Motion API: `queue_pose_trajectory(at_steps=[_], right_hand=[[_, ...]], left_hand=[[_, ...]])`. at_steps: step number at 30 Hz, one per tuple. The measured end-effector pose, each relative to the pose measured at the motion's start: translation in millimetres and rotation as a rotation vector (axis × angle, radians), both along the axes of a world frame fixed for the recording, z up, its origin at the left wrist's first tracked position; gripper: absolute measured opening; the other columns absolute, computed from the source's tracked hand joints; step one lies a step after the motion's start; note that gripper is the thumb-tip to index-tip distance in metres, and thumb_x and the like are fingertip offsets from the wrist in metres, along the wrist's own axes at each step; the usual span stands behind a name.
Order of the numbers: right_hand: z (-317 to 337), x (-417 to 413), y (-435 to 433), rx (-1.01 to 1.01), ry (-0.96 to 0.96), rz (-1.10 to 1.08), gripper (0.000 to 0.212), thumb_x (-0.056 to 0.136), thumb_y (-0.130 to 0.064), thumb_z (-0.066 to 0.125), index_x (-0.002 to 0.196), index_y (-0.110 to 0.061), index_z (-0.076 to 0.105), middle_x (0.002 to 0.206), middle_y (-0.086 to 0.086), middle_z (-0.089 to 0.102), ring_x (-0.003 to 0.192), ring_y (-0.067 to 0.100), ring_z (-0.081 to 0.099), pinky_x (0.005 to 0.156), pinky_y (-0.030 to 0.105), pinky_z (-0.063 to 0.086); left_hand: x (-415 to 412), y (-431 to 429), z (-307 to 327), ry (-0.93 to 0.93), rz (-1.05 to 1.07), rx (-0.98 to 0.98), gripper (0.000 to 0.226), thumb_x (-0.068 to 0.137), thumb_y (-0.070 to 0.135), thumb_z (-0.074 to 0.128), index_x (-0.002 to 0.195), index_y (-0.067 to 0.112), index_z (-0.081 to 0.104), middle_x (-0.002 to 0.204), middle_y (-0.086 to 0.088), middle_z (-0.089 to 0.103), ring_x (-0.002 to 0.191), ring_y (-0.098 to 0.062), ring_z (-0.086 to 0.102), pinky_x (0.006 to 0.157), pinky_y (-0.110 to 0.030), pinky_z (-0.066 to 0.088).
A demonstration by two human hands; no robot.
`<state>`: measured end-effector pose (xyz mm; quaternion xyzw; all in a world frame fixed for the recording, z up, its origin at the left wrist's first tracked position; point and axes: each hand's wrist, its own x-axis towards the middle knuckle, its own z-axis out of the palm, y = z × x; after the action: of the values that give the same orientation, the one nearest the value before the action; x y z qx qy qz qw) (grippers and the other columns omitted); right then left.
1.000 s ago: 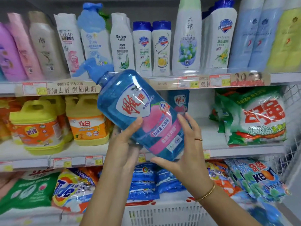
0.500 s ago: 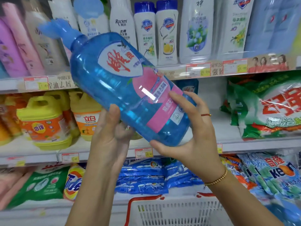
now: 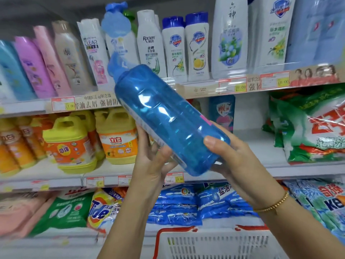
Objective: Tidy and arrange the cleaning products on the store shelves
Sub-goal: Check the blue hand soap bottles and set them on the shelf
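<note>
A translucent blue pump bottle (image 3: 168, 116) is held tilted in front of the middle shelf (image 3: 298, 170), with its pump head (image 3: 116, 62) pointed toward eleven o'clock and its base toward five o'clock. A plain side is turned to the camera, and only the edges of its labels are seen. At seven o'clock of the bottle, its lower flank is gripped by the left hand (image 3: 153, 165), the thumb curled over the near side. The base is cupped by the right hand (image 3: 233, 157), the thumb pressed on the front. Yellow dish-liquid jugs (image 3: 117, 139) are ranged at nine o'clock, a green detergent bag (image 3: 308, 128) is laid at three o'clock, and a white basket (image 3: 214, 245) is seen at six o'clock.
</note>
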<state>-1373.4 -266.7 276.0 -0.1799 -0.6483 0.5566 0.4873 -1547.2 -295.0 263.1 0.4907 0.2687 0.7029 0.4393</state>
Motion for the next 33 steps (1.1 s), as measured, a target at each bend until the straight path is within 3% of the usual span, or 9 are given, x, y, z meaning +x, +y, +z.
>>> queue_pose_trajectory(at_steps=[6, 10, 16, 19, 21, 25, 28, 30, 33], right_hand=[[0, -2, -4, 0.189, -0.055, -0.152, 0.081, 0.059, -0.043, 0.079, 0.131, -0.042, 0.044, 0.122, -0.026, 0.054, 0.113, 0.001, 0.056, 0.085, 0.022, 0.053], [-2, -7, -2, 0.429, -0.223, -0.329, 0.103, 0.054, -0.045, 0.085, 0.137, -0.051, 0.025, 0.138, -0.023, 0.039, 0.13, 0.004, 0.042, 0.105, 0.033, 0.043], [-7, -11, 8, 0.563, -0.193, -0.499, 0.093, 0.055, -0.043, 0.083, 0.133, -0.028, 0.033, 0.128, -0.016, 0.049, 0.118, 0.004, 0.053, 0.09, 0.021, 0.051], [0, -5, 9, 0.471, -0.081, -0.362, 0.086, 0.054, -0.034, 0.083, 0.127, -0.032, 0.037, 0.119, -0.025, 0.053, 0.112, -0.002, 0.055, 0.081, 0.011, 0.049], [2, 2, 12, 0.39, -0.031, -0.242, 0.085, 0.055, -0.031, 0.082, 0.128, -0.032, 0.039, 0.123, -0.02, 0.054, 0.115, 0.003, 0.056, 0.082, 0.016, 0.051], [1, 6, 18, 0.168, -0.011, -0.035, 0.106, 0.052, -0.051, 0.084, 0.142, -0.035, 0.03, 0.134, -0.006, 0.052, 0.12, 0.011, 0.055, 0.085, 0.027, 0.054], [-2, 2, 13, -0.131, 0.107, 0.145, 0.093, 0.048, -0.07, 0.078, 0.129, -0.034, 0.052, 0.126, 0.005, 0.062, 0.109, 0.027, 0.064, 0.07, 0.037, 0.058], [-6, 2, 11, -0.373, 0.17, 0.293, 0.077, 0.044, -0.073, 0.077, 0.111, -0.035, 0.067, 0.118, 0.008, 0.067, 0.098, 0.036, 0.068, 0.059, 0.038, 0.059], [-13, 6, 13, -0.636, 0.189, 0.493, 0.076, 0.044, -0.067, 0.082, 0.108, -0.028, 0.071, 0.121, 0.015, 0.065, 0.096, 0.043, 0.066, 0.069, 0.047, 0.058]], left_hand=[[17, 8, 0, -0.132, 0.027, 0.02, 0.12, 0.047, 0.049, 0.091, 0.148, 0.041, 0.027, 0.139, -0.001, 0.054, 0.124, -0.026, 0.056, 0.085, -0.046, 0.055], [17, 12, 3, -0.2, 0.073, 0.06, 0.119, 0.049, 0.055, 0.088, 0.149, 0.032, 0.028, 0.144, -0.006, 0.049, 0.125, -0.026, 0.055, 0.083, -0.042, 0.056], [12, 14, 4, -0.166, 0.105, 0.057, 0.125, 0.043, 0.052, 0.092, 0.148, 0.025, 0.031, 0.123, 0.004, 0.066, 0.111, -0.02, 0.063, 0.073, -0.03, 0.057], [4, 14, 6, -0.141, 0.097, 0.056, 0.106, 0.041, 0.053, 0.091, 0.133, 0.021, 0.049, 0.107, 0.004, 0.071, 0.1, -0.017, 0.068, 0.071, -0.026, 0.057], [3, 13, 6, -0.132, 0.06, 0.044, 0.095, 0.04, 0.052, 0.092, 0.122, 0.021, 0.056, 0.104, 0.004, 0.071, 0.099, -0.012, 0.068, 0.072, -0.027, 0.058], [3, 10, 3, -0.188, -0.058, 0.0, 0.111, 0.038, 0.046, 0.094, 0.133, 0.017, 0.045, 0.108, 0.003, 0.069, 0.102, -0.013, 0.066, 0.078, -0.029, 0.056], [-3, 8, 7, -0.162, -0.121, 0.034, 0.108, 0.049, 0.041, 0.093, 0.14, 0.014, 0.04, 0.119, -0.001, 0.065, 0.111, -0.019, 0.062, 0.084, -0.035, 0.055], [-8, 7, 9, -0.086, -0.127, 0.04, 0.089, 0.053, 0.037, 0.092, 0.131, 0.016, 0.053, 0.12, -0.001, 0.066, 0.113, -0.019, 0.062, 0.087, -0.037, 0.055], [-7, 2, 11, -0.059, -0.143, 0.003, 0.098, 0.042, 0.034, 0.096, 0.127, 0.01, 0.053, 0.113, 0.0, 0.07, 0.109, -0.018, 0.065, 0.082, -0.031, 0.055]])
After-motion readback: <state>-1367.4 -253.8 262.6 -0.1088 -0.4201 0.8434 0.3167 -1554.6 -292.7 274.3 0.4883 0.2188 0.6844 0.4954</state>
